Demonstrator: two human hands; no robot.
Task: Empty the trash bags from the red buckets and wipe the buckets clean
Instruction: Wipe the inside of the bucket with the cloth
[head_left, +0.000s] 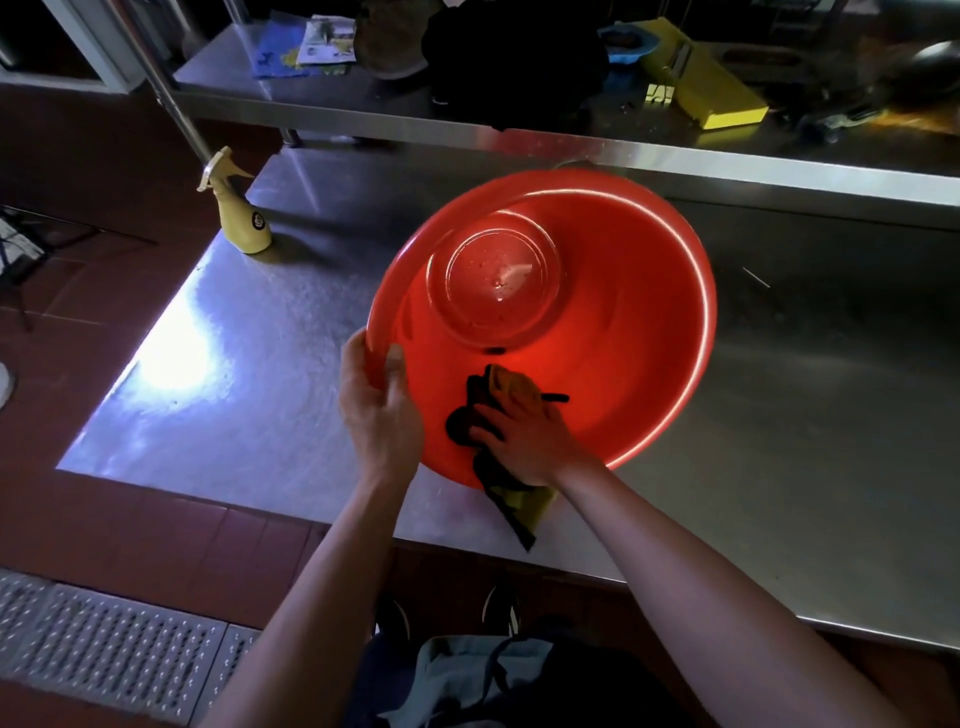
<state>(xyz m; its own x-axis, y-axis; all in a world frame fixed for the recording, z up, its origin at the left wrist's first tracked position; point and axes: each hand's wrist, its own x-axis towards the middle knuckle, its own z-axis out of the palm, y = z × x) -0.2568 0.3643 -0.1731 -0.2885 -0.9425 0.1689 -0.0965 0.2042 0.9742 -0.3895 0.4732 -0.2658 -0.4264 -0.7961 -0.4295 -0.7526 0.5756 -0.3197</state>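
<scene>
A wide red bucket (613, 332) stands tilted toward me on the steel table (249, 374), its inside facing the camera, with a few drops on its round bottom. My left hand (376, 410) grips the near left rim, thumb inside the bucket. My right hand (524, 436) presses a black and yellow cloth (470, 421) against the lower inner wall. The cloth's tail hangs out over the rim onto the table. No trash bag shows in the bucket.
A yellow spray bottle (239, 210) stands on the table's far left corner. A raised steel shelf (363, 98) behind holds papers, a dark bundle and a yellow box (701, 88). A metal floor grate (104, 644) lies at the lower left on red tiles.
</scene>
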